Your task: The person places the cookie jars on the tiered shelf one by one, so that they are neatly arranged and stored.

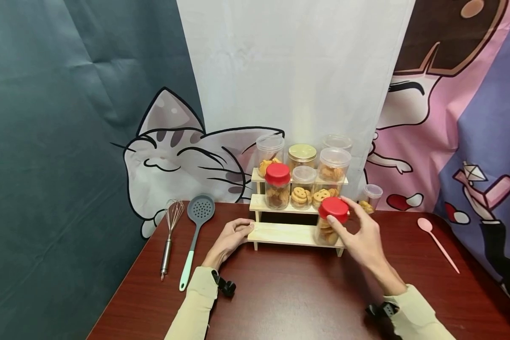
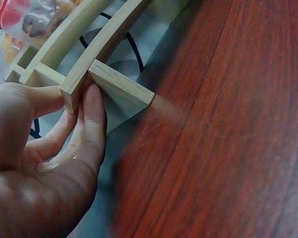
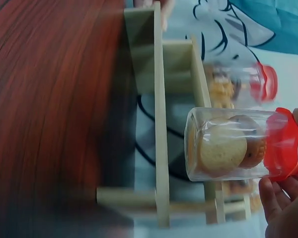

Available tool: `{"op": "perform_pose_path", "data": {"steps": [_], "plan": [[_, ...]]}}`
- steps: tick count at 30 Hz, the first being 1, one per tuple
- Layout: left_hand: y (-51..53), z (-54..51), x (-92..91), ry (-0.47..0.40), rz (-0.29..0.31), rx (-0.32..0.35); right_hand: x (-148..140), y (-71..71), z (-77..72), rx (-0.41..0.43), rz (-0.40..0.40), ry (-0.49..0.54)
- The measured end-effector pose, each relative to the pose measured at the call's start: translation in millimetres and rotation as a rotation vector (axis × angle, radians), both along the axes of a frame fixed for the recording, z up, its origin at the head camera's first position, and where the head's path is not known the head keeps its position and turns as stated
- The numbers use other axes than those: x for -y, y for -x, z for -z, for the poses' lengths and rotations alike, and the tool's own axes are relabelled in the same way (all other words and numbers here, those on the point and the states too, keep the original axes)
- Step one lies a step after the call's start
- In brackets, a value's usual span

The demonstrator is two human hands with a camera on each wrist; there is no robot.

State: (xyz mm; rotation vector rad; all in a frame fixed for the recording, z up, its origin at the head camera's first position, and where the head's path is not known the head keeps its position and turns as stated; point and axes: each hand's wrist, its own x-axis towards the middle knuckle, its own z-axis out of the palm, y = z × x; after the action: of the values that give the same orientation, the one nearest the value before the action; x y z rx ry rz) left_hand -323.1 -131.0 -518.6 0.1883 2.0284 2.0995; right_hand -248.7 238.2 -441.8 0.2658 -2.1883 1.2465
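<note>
At the left end of the lowest step of a wooden tiered rack (image 1: 280,232), my left hand (image 1: 231,237) pinches the board between thumb and fingers; the left wrist view shows this grip on the board end (image 2: 73,91). My right hand (image 1: 363,236) grips a clear jar of cookies (image 3: 228,146) by its red lid (image 1: 334,208). That jar is upright at the right end of the lowest step, and a gap shows between its base and the board in the right wrist view. Another red-lidded jar (image 1: 277,186) stands on the middle step.
Beside it are clear-lidded cookie jars (image 1: 301,193); the top step holds more jars, one with a gold lid (image 1: 302,152). A small jar (image 1: 370,198) stands right of the rack. A whisk (image 1: 169,241) and slotted turner (image 1: 194,241) lie left, a pink spoon (image 1: 437,243) right.
</note>
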Motion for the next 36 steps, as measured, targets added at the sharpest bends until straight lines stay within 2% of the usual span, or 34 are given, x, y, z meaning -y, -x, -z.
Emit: {"op": "perform_pose_path", "data": {"steps": [10,19,26,36], "plan": [[1.3,1.0,0.3,-0.011,-0.001,0.011,46.2,15.5,8.5,0.025,-0.076,-0.015],[1.8,1.2,0.3,-0.012,0.005,0.012,74.3,28.6,14.4,0.014,-0.177,0.058],[1.5,1.9,-0.5,-0.018,0.014,0.019,84.5,32.1,20.7,-0.031,-0.155,0.032],[1.9,2.4,0.2,-0.018,0.007,0.02,88.0,30.0,22.3,-0.062,-0.146,0.077]]}}
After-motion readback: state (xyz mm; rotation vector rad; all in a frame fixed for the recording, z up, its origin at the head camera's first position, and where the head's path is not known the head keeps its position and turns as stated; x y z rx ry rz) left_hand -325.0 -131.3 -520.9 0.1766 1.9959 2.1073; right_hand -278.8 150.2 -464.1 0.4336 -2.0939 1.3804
